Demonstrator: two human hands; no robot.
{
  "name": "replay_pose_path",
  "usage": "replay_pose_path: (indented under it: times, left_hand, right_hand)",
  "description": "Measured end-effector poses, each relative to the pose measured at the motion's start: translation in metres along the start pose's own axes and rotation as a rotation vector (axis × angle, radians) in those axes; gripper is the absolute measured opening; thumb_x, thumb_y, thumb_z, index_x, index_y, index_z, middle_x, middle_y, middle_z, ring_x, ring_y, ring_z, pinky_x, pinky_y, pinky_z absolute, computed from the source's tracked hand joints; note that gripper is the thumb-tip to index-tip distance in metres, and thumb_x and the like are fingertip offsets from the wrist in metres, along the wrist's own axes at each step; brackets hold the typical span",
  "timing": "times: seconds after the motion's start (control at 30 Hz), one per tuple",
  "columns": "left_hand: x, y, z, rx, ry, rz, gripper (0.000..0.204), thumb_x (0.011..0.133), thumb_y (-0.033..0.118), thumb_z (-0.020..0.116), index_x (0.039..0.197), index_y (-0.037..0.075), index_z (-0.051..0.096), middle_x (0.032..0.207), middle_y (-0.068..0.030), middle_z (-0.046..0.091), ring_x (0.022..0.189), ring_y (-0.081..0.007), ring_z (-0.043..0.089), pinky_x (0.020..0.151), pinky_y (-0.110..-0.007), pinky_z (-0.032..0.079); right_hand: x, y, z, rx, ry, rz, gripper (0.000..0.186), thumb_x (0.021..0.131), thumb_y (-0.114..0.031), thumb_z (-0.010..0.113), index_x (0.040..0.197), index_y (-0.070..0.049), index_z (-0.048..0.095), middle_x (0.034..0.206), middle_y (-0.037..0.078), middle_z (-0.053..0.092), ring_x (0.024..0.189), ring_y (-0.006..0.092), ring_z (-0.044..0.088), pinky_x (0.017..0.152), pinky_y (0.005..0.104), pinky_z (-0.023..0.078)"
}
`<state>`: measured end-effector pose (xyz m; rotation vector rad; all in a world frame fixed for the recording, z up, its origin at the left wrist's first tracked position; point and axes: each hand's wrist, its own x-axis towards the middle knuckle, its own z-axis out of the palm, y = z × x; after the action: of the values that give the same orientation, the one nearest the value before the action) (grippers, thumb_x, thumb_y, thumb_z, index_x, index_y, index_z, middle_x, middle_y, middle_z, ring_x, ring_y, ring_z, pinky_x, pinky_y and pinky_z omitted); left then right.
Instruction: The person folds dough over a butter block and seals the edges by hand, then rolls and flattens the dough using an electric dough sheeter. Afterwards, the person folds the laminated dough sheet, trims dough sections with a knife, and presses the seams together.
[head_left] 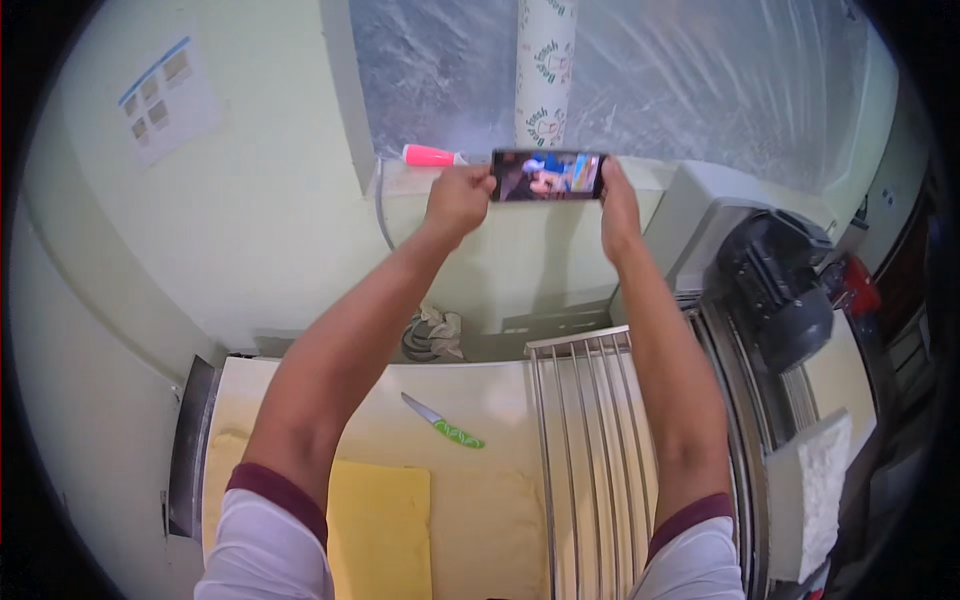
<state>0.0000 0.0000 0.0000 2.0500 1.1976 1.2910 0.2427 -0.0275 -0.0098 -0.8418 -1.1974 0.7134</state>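
Hands up at top centre: left hand (458, 196) and right hand (617, 205) pinch the 2 ends of a phone (548, 176) level against the ledge, knife (444, 421) and dough sheet (380, 525) lying untouched below

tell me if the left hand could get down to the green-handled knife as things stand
Probably yes, once freed: the left hand grips the phone up at the ledge, and nothing lies over the knife on the belt.

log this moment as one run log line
left hand: holds phone left end | right hand: holds right end | phone: level, at ledge | knife: on table, untouched
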Motion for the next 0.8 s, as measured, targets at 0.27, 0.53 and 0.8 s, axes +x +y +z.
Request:
replay_pose_path:
  times: [0.27,0.53,0.8]
  left_hand:
    - [0.063,-0.046,0.032,-0.091,0.107,-0.122,0.016,0.09,0.015,0.063,0.098,0.006,0.074,0.071,-0.0088,0.068,0.064,-0.0151,0.058,0.065,-0.032,0.048]
    - [0.062,-0.05,0.032,0.019,0.051,-0.095,0.021,0.096,0.01,0.056,0.104,-0.003,0.07,0.077,-0.0012,0.063,0.069,-0.0084,0.053,0.066,-0.025,0.045]
    - [0.044,-0.036,0.02,0.249,0.148,0.087,0.023,0.093,0.012,0.057,0.11,0.0,0.068,0.089,-0.0084,0.07,0.081,-0.0157,0.063,0.075,-0.03,0.048]
  right_hand:
    - [0.066,0.052,0.005,0.031,0.068,0.079,0.047,0.102,-0.04,0.038,0.122,-0.002,0.056,0.12,0.007,0.059,0.112,0.0174,0.05,0.104,0.0327,0.032]
    - [0.054,0.057,0.001,-0.09,-0.005,0.026,0.053,0.102,-0.044,0.036,0.133,-0.003,0.05,0.128,0.011,0.055,0.12,0.0211,0.047,0.107,0.034,0.03]
    - [0.059,0.072,-0.02,-0.407,0.077,-0.204,0.063,0.102,-0.047,0.036,0.143,0.0,0.041,0.151,0.017,0.037,0.143,0.0263,0.028,0.118,0.0361,0.018]
